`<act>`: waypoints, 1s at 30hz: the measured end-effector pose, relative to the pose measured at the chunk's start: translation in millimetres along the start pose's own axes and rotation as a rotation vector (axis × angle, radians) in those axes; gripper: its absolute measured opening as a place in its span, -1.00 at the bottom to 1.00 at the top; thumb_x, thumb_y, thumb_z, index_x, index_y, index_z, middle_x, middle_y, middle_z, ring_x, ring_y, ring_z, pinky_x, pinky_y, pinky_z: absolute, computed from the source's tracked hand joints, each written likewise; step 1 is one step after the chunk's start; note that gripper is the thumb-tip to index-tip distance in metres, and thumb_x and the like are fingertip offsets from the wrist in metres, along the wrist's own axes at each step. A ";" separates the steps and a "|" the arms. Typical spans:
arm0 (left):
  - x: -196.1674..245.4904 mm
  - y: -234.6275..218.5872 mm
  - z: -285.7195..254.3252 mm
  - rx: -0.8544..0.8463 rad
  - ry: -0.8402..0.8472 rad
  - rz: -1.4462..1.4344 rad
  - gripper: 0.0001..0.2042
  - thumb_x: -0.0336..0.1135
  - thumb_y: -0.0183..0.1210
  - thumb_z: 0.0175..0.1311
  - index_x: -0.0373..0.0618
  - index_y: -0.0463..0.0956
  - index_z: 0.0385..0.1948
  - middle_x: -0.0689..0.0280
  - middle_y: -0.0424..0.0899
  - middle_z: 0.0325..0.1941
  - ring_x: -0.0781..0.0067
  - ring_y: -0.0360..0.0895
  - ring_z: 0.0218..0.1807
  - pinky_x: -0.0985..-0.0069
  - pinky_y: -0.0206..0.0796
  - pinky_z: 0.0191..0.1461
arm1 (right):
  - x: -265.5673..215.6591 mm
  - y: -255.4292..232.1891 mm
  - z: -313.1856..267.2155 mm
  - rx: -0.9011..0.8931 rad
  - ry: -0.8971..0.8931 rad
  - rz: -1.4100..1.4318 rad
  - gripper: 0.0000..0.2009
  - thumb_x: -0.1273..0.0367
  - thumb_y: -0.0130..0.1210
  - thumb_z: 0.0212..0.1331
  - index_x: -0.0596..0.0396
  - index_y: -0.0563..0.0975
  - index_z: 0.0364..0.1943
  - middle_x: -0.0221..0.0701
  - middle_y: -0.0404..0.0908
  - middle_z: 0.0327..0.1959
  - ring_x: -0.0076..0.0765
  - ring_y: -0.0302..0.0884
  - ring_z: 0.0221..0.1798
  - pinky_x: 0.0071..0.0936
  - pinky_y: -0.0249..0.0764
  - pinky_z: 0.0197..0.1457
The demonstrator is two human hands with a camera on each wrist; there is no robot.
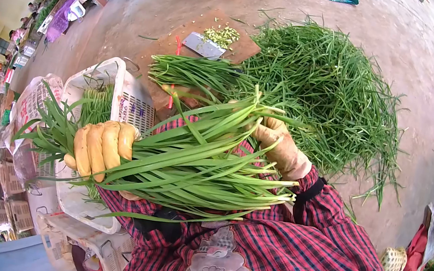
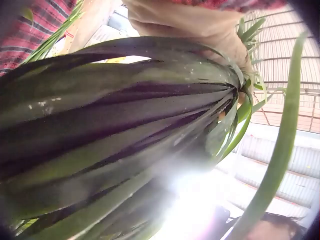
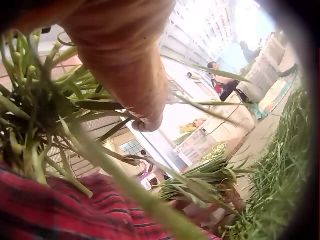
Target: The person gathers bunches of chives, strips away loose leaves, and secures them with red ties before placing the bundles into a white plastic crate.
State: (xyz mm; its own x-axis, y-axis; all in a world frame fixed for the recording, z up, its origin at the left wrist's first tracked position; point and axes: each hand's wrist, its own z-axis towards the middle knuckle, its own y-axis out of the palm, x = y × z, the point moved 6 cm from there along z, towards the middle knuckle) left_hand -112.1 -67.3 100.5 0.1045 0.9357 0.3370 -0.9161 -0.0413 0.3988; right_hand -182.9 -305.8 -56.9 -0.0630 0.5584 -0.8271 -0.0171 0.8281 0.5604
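Note:
A big bunch of garlic chives [image 1: 206,162] lies across the front of the person's body, pale stem ends to the right. The gloved left hand [image 1: 104,147] grips it near the leafy end, fingers wrapped over the top. At the stem end, the gloved right hand [image 1: 281,147] pinches some stalks, its fingertips partly hidden behind them. In the left wrist view, broad leaves [image 2: 110,115] fan out from the grip. The right wrist view shows the curled right hand [image 3: 130,75] beside the cut stem ends [image 3: 35,120].
A loose heap of chives [image 1: 323,90] covers the floor ahead. Nearer, a smaller bundle [image 1: 199,74] lies on a brown board [image 1: 163,45] with a cleaver blade [image 1: 204,45] and chopped bits [image 1: 221,36]. At left stands a white basket [image 1: 118,89] holding chives, beside a plastic bag [image 1: 27,108].

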 end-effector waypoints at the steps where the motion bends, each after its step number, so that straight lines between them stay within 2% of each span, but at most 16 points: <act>1: 0.3 0.4 0.3 0.002 0.000 0.004 -0.59 -0.11 0.05 0.46 0.17 0.55 -0.71 0.53 0.59 -0.64 0.58 0.44 -0.57 0.55 0.13 -0.51 | 3.3 -0.6 -0.4 -0.037 0.024 -0.094 -0.59 0.26 0.20 0.33 0.16 0.52 0.18 -0.37 0.64 0.09 -0.43 0.55 0.12 -0.38 0.43 0.25; 2: 0.5 0.8 0.3 0.005 0.002 0.005 -0.59 -0.11 0.05 0.46 0.17 0.55 -0.71 0.53 0.59 -0.64 0.58 0.44 -0.57 0.55 0.13 -0.51 | 6.2 -3.9 -3.0 0.011 0.000 -0.017 -0.62 0.26 0.27 0.26 0.20 0.57 0.07 -0.44 0.69 -0.04 -0.51 0.57 -0.02 -0.44 0.47 0.13; 5: -0.4 1.3 -1.2 0.015 -0.014 0.014 -0.59 -0.11 0.05 0.46 0.18 0.54 -0.72 0.53 0.59 -0.64 0.58 0.44 -0.58 0.55 0.12 -0.51 | 12.0 -7.0 3.4 0.139 -0.009 -0.039 -0.65 0.34 0.21 0.31 0.17 0.54 0.14 -0.41 0.69 -0.08 -0.49 0.62 -0.07 -0.45 0.54 0.05; 7: 3.4 -1.0 -3.1 0.080 0.021 0.041 -0.58 -0.10 0.05 0.47 0.17 0.53 -0.72 0.52 0.59 -0.64 0.59 0.44 -0.58 0.55 0.14 -0.50 | 0.1 1.0 0.5 0.196 -0.030 -0.042 -0.73 0.43 0.19 0.30 0.20 0.60 0.05 -0.45 0.70 -0.18 -0.54 0.62 -0.17 -0.51 0.56 -0.05; 10: -3.6 6.4 -0.1 0.071 0.003 0.028 -0.59 -0.09 0.04 0.48 0.14 0.56 -0.69 0.50 0.62 -0.60 0.56 0.47 -0.55 0.52 0.21 -0.43 | -8.5 -10.6 -3.1 0.285 -0.105 -0.632 -0.82 0.55 0.18 0.21 0.25 0.67 -0.11 -0.43 0.72 -0.30 -0.60 0.60 -0.28 -0.57 0.54 -0.20; 11: -6.6 7.2 -0.7 0.106 -0.002 0.018 -0.60 -0.08 0.03 0.48 0.12 0.58 -0.66 0.48 0.63 -0.59 0.54 0.49 -0.53 0.52 0.23 -0.40 | -4.6 -12.9 -2.9 0.286 -0.103 -0.633 -0.82 0.55 0.18 0.21 0.25 0.67 -0.11 -0.43 0.72 -0.30 -0.60 0.60 -0.28 -0.57 0.54 -0.20; 12: -8.4 2.7 5.4 -0.061 -0.071 0.000 -0.62 -0.08 0.02 0.48 0.10 0.61 -0.60 0.45 0.64 -0.56 0.51 0.51 -0.50 0.52 0.27 -0.39 | -4.4 -14.5 -3.2 0.310 -0.147 -0.643 -0.81 0.55 0.19 0.21 0.25 0.66 -0.10 -0.41 0.71 -0.30 -0.60 0.60 -0.29 -0.58 0.54 -0.21; 14: -4.2 1.4 -2.3 -0.033 -0.015 -0.005 -0.62 -0.08 0.01 0.49 0.09 0.62 -0.57 0.44 0.65 -0.56 0.51 0.52 -0.49 0.52 0.27 -0.40 | -6.9 -22.9 -4.4 0.418 -0.225 -0.622 -0.84 0.56 0.18 0.22 0.24 0.67 -0.14 -0.37 0.71 -0.30 -0.58 0.61 -0.30 -0.59 0.55 -0.25; 15: -0.9 1.6 -3.2 -0.007 0.039 -0.010 -0.63 -0.08 0.01 0.49 0.08 0.63 -0.55 0.43 0.65 -0.56 0.50 0.53 -0.48 0.53 0.28 -0.40 | 7.4 -49.9 -0.3 0.403 -0.123 -0.430 -0.87 0.57 0.14 0.25 0.24 0.66 -0.19 -0.37 0.70 -0.32 -0.56 0.61 -0.33 -0.59 0.58 -0.29; 17: 10.8 2.7 -0.7 -0.053 0.045 0.001 -0.62 -0.08 0.00 0.49 0.10 0.63 -0.57 0.43 0.64 -0.56 0.50 0.52 -0.50 0.52 0.26 -0.42 | 3.7 -89.1 -7.9 0.600 -0.064 -0.332 -0.89 0.53 0.14 0.27 0.23 0.65 -0.21 -0.38 0.68 -0.34 -0.57 0.60 -0.37 -0.61 0.57 -0.36; 19: 18.3 4.6 -3.4 -0.096 0.061 0.046 -0.61 -0.08 0.01 0.48 0.10 0.62 -0.60 0.44 0.64 -0.57 0.50 0.51 -0.52 0.52 0.26 -0.41 | 38.0 -157.0 -10.9 0.648 0.127 -0.358 -0.87 0.48 0.16 0.28 0.22 0.65 -0.18 -0.38 0.67 -0.39 -0.58 0.58 -0.45 -0.64 0.53 -0.44; 20: 15.2 5.3 -2.3 -0.088 0.086 0.039 -0.60 -0.09 0.01 0.48 0.11 0.60 -0.63 0.45 0.63 -0.58 0.52 0.50 -0.55 0.52 0.25 -0.42 | 50.1 -178.4 -17.5 0.580 0.303 -0.528 -0.85 0.44 0.16 0.29 0.20 0.66 -0.15 -0.40 0.66 -0.44 -0.57 0.56 -0.51 -0.65 0.51 -0.46; 23: 8.9 8.0 -3.9 0.049 0.101 0.022 -0.59 -0.09 0.02 0.48 0.11 0.60 -0.66 0.46 0.62 -0.60 0.55 0.49 -0.57 0.53 0.24 -0.42 | 53.6 -172.7 -29.9 0.534 0.420 -0.642 -0.83 0.40 0.13 0.34 0.18 0.66 -0.14 -0.41 0.65 -0.50 -0.57 0.54 -0.57 -0.63 0.52 -0.46; 25: 13.4 -3.6 -0.6 -0.064 0.054 0.003 -0.60 -0.09 0.01 0.48 0.10 0.61 -0.64 0.46 0.62 -0.59 0.54 0.49 -0.55 0.53 0.24 -0.42 | 59.4 -158.5 -26.7 0.285 0.430 -0.422 -0.71 0.27 0.03 0.44 0.12 0.56 0.08 -0.38 0.68 -0.23 -0.51 0.64 -0.30 -0.60 0.57 -0.30; 27: 8.2 -1.2 -0.6 -0.175 0.000 -0.021 -0.60 -0.09 0.00 0.48 0.10 0.62 -0.62 0.45 0.62 -0.59 0.53 0.50 -0.54 0.53 0.24 -0.41 | 18.6 -76.4 -24.8 0.032 0.401 -0.218 -0.59 0.19 -0.04 0.48 0.07 0.41 0.29 -0.42 0.62 0.04 -0.46 0.61 0.02 -0.49 0.58 -0.05; 30: 3.5 -0.9 2.5 -0.112 0.041 -0.009 -0.62 -0.08 -0.04 0.48 0.07 0.65 -0.53 0.43 0.64 -0.54 0.49 0.54 -0.48 0.53 0.28 -0.37 | 22.3 -23.4 -12.5 -0.113 0.363 -0.286 -0.65 0.19 0.07 0.43 0.06 0.52 0.16 -0.47 0.65 -0.10 -0.58 0.55 -0.10 -0.56 0.50 0.01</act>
State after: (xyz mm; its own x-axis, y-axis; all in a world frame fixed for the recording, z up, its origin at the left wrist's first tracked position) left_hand -110.0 -64.9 103.5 0.0989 0.9494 0.2981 -0.9529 0.0040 0.3034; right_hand -196.4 -313.3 -87.9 -0.3842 0.2391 -0.8918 -0.1913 0.9243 0.3303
